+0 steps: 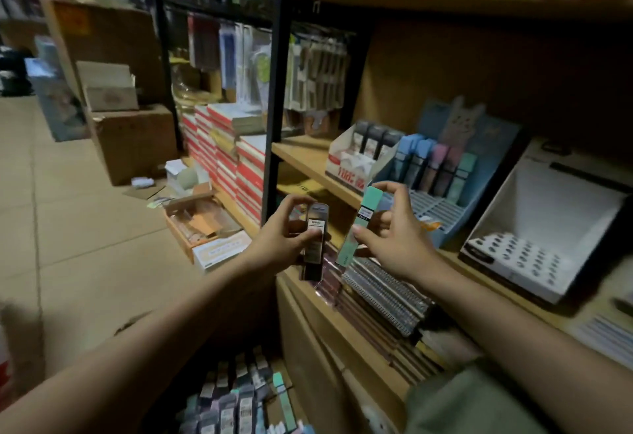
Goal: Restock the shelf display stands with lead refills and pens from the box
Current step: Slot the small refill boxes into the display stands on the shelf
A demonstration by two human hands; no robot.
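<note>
My left hand grips a small stack of dark lead refill packs in front of the shelf edge. My right hand pinches one mint-green refill pack, tilted, just below the blue display stand. That stand holds several pastel packs upright at its back, and its ribbed front slots are bare. A box full of refill packs sits at the bottom of the view, below my arms.
A white display box with dark packs stands left of the blue stand. A white and black stand with holes sits to the right. Spiral notebooks lie on the lower shelf. Cardboard boxes and stacked books crowd the floor at left.
</note>
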